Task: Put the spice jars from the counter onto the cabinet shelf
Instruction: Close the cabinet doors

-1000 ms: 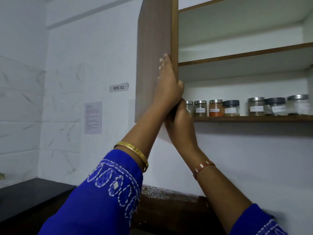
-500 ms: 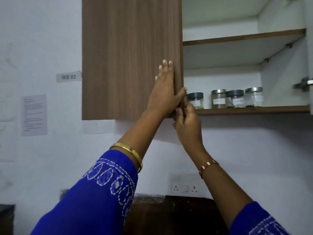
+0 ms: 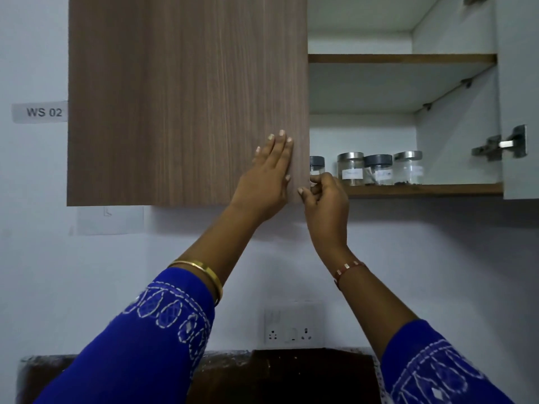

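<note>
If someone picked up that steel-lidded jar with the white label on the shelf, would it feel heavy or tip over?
The steel-lidded jar looks nearly empty through its clear wall, so it is probably light. It is squat with a flat base, so it is unlikely to tip. Its smooth side may be a little slippery, and if it is glass, which I cannot tell, it could break when dropped.

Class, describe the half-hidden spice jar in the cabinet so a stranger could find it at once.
Start at the open wall cabinet and find its lowest shelf, where four spice jars stand in a row. Take the leftmost jar, just above the right hand. Alone among them, it is half covered by the wooden door.
</note>
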